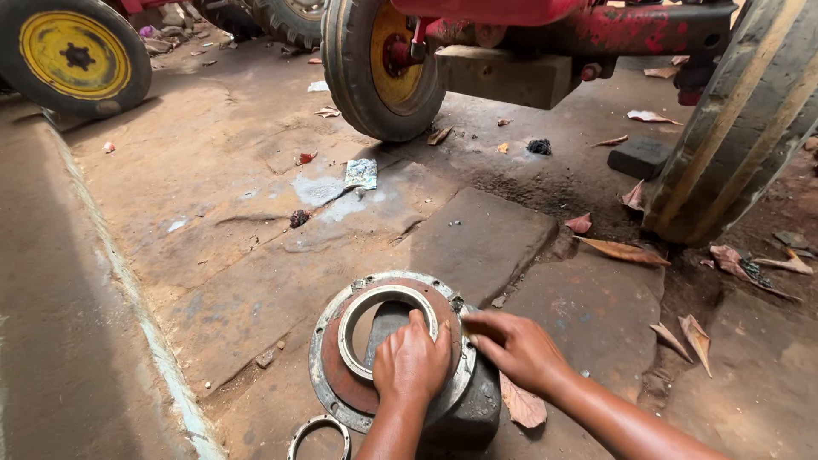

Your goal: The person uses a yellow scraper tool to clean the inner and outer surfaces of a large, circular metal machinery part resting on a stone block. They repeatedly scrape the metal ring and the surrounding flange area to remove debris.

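One round metal flange [334, 375], rust-brown with a grey bolt rim, lies flat on a dark block [464, 409] on the stone floor [256, 255]. One bright inner ring [366, 317] sits inside the flange's bore. The left hand [412, 362] rests knuckles-up on the flange's right half, fingers curled over the inner ring's edge; whether it clamps the ring cannot be told. The right hand [515, 349] touches the flange's right rim with its fingertips, pinched, nothing visibly lifted.

One loose thin ring [319, 433] lies just beside the flange, near the bottom edge of view. Open floor lies left and ahead of the flange. Further ahead stand three wheels: two with yellow hubs [75, 55] [379, 68] and one large tyre [741, 128] at right. One dark brick [639, 157] lies near that tyre. Dry leaves [622, 250] are scattered to the right.
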